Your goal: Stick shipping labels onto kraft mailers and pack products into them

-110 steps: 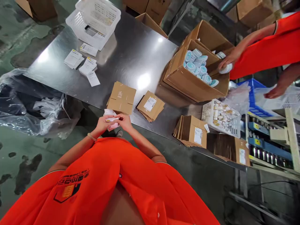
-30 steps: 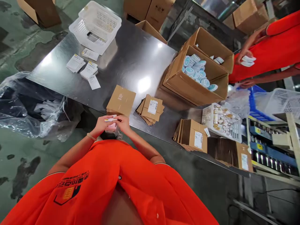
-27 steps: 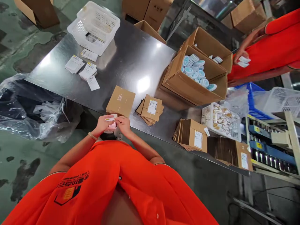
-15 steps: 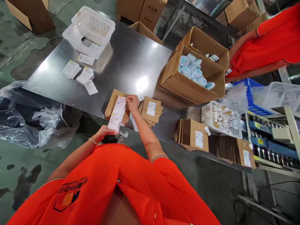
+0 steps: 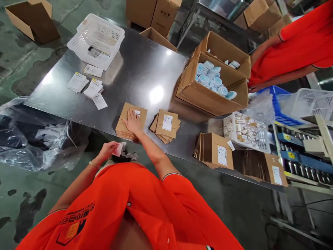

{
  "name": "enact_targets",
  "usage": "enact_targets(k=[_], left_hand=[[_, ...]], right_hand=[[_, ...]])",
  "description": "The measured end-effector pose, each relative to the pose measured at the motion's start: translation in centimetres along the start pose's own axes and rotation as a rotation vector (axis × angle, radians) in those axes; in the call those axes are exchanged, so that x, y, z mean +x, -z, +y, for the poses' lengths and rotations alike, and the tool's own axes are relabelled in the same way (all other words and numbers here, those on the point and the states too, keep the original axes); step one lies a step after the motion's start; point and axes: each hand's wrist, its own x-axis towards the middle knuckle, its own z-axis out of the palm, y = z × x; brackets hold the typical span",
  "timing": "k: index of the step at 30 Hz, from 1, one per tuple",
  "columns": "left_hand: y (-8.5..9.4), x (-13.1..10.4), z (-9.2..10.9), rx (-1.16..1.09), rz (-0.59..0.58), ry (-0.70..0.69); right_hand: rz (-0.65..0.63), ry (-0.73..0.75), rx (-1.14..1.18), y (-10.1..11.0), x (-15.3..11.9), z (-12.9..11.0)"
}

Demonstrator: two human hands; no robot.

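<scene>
My right hand (image 5: 132, 121) lies flat, fingers spread, on a stack of flat brown cardboard mailers (image 5: 120, 127). Partly under its fingers shows a white label (image 5: 137, 113) on the top mailer. Just off the table's front edge, my left hand (image 5: 108, 150) pinches a small strip of white label paper (image 5: 119, 148), which looks slightly crumpled or folded. Beside the right hand sits a second, unevenly fanned stack of cardboard mailers (image 5: 159, 129), its top one bearing a white printed label (image 5: 167, 123).
Label stacks (image 5: 77, 82) and a white basket (image 5: 114, 41) are at the table's far left. An open carton (image 5: 208, 99) holds round light-blue items. Labelled cardboard bundles (image 5: 212, 149) line the right edge. A plastic-lined bin (image 5: 52, 152) stands left. A co-worker's arm (image 5: 267, 45) reaches in at right.
The long label strip held by both hands is now a small piece in my left hand, drawn down and left. My right hand has moved left and pressed flat on the mailers, where a label now shows.
</scene>
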Motion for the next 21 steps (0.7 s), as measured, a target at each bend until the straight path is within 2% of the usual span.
enact_targets(k=[2,4,8,10,12,13,15,17,19,21], left_hand=[[0.0,1.7,2.2,0.044,0.129,-0.015],[-0.1,3.4,4.3,0.080,0.238,0.010],[-1.2,4.6,6.7,0.182,0.284,0.062],[-2.4,4.3,6.9,0.198,0.252,0.044],[-3.7,3.6,6.6,0.168,0.156,0.017],[-4.3,3.3,6.4,0.133,0.099,0.000],[-4.8,2.6,5.8,0.041,0.009,-0.033],[-4.6,1.8,5.1,-0.053,-0.034,-0.027],[-3.9,1.0,4.5,-0.139,-0.071,0.039],[-3.3,0.1,4.1,-0.223,-0.101,0.111]], right_hand=[[-0.011,-0.083,0.045,0.7,0.5,1.2],[0.072,-0.231,0.106,1.9,0.6,3.2],[0.328,-0.473,0.180,2.9,-1.7,6.3],[0.337,-0.531,0.219,2.4,-3.5,6.8],[0.272,-0.603,0.299,2.2,-5.3,7.4],[0.260,-0.651,0.340,2.5,-6.1,8.1],[0.314,-0.765,0.383,4.0,-7.9,10.2],[0.418,-0.877,0.367,6.3,-9.7,12.7],[0.525,-0.936,0.324,8.1,-11.4,14.2],[0.569,-0.807,0.321,8.3,-12.9,13.6]])
